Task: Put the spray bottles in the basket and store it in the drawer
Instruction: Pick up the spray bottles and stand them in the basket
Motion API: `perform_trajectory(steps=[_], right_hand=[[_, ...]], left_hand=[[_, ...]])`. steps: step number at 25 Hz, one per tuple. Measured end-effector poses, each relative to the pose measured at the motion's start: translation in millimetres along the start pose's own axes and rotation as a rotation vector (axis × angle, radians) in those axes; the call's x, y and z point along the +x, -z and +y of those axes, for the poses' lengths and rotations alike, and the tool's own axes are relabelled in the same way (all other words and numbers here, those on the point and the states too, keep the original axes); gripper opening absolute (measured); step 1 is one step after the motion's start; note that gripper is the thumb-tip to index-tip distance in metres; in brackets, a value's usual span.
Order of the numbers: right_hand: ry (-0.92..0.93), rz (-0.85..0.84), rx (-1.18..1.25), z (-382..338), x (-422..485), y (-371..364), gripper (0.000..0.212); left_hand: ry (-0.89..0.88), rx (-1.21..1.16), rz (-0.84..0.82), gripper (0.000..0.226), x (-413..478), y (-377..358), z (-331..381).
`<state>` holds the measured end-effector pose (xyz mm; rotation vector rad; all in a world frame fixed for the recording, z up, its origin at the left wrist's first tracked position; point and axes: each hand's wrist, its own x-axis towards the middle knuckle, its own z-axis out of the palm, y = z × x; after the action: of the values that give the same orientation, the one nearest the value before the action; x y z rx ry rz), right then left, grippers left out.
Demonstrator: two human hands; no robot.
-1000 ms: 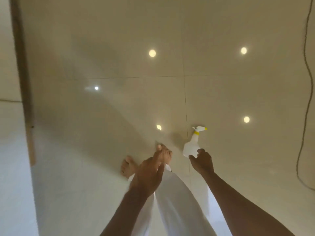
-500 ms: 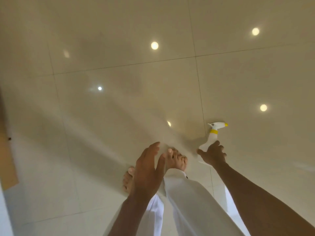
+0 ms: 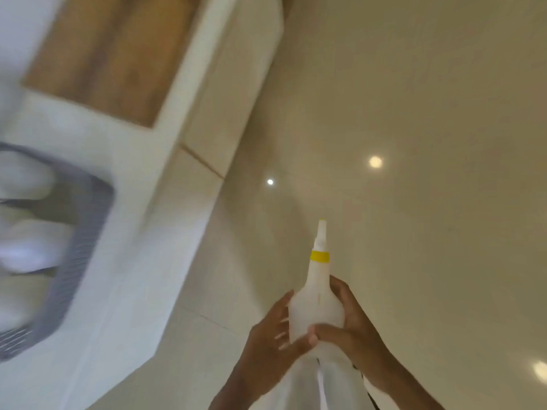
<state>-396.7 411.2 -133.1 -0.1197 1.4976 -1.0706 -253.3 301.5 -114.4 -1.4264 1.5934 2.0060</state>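
A white spray bottle [image 3: 318, 294] with a yellow collar points away from me, lifted off the floor. My right hand [image 3: 349, 324] grips its body from the right and underneath. My left hand [image 3: 275, 335] rests against the bottle's left side with fingers spread. At the far left a grey basket [image 3: 85, 247] sits on a white surface [image 3: 118, 291], blurred, with white shapes inside that look like other bottles. No drawer can be made out for certain.
A white unit with a wooden panel [image 3: 118, 54] runs along the left. Glossy beige floor tiles [image 3: 414, 143] fill the right side, with light reflections. My white trousers show at the bottom edge.
My right hand picked the bottle up from the floor. My left hand joined it on the bottle. The view swung left, bringing the white unit and grey basket into sight.
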Motion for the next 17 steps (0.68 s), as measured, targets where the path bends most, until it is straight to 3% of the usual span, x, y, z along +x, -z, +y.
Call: perform_trajectory(steps=[3, 5, 7, 9, 12, 17], right_hand=[[0.077, -0.295, -0.044, -77.2, -16.4, -52.6, 0.084], [0.1, -0.438, -0.062, -120.8, -24.6, -88.0, 0.072], [0.223, -0.433, -0.222, -159.1, -22.3, -129.5, 0.05], [0.402, -0.339, -0.382, -190.7, -15.2, -169.1, 0.044], [0.609, -0.328, -0.605, -233.2, 3.8, -233.1, 0.037], [0.966, -0.295, -0.821, -278.0, 54.2, -319.1, 0.034]], left_hand=[[-0.126, -0.036, 0.244, 0.09, -60.9, 55.5, 37.0], [-0.217, -0.043, 0.412, 0.089, -93.3, 82.5, 51.1], [-0.287, -0.044, 0.607, 0.091, -117.7, 106.2, 59.3], [-0.331, -0.043, 0.833, 0.09, -126.8, 124.0, 62.9], [-0.351, -0.091, 1.112, 0.088, -118.0, 157.4, 74.5], [-0.309, -0.216, 1.234, 0.092, -81.1, 233.5, 105.9]])
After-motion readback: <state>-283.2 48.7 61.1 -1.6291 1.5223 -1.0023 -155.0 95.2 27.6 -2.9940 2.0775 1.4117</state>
